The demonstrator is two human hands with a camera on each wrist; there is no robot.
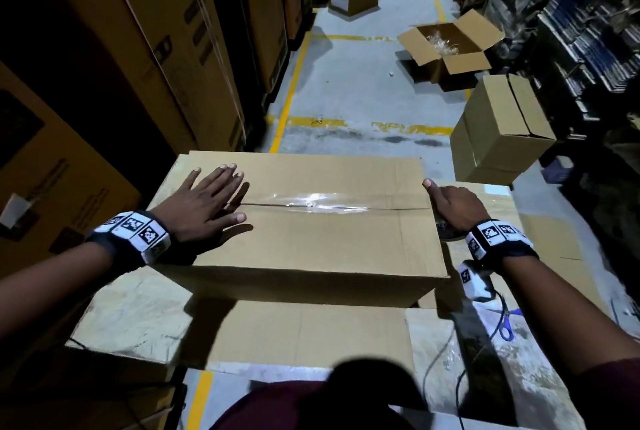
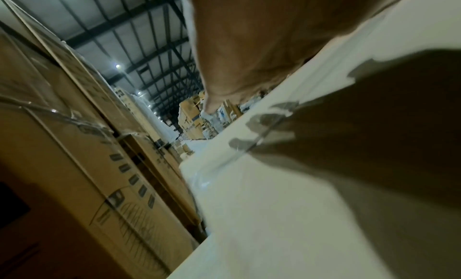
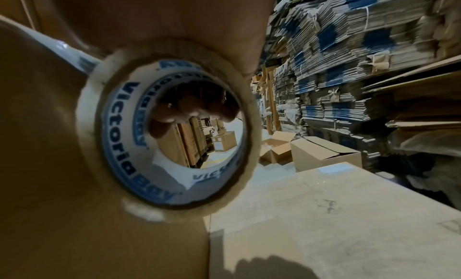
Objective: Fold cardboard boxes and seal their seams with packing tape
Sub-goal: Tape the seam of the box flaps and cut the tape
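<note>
Box: closed cardboard box [image 1: 304,221] rests on a stack of flattened cardboard [image 1: 304,332] in a warehouse aisle, straight ahead of the person; long axis runs left to right.
Seam: centre seam [image 1: 398,209] follows that long axis; clear tape strip [image 1: 311,202] covers its middle and left stretch, glare on it. The last stretch toward the right edge looks bare, though glare makes this hard to confirm.
Left hand: left hand [image 1: 204,204] lies flat, fingers straight and spread, pressing the box top at the left end of the tape; holds nothing.
Right hand: right hand [image 1: 453,204] sits at the box's right edge, fingers curled through the core of the tape roll [image 3: 172,141]; thumb sticks up over the top corner. In the head view the roll is mostly hidden under the hand.
Key relation: roll is at the right end of the seam, level with it or just below the top edge; the taped run lies to its left, so the right hand is the nearer one to the unfinished end.
Judgement: likely step is carrying the tape over the right edge and down the side wall while the left hand pins the strip.
Risk: strip may lift or wrinkle if left-hand pressure eases.
Nearby: blue-handled scissors [image 1: 507,324] lie just behind the right wrist.
</note>
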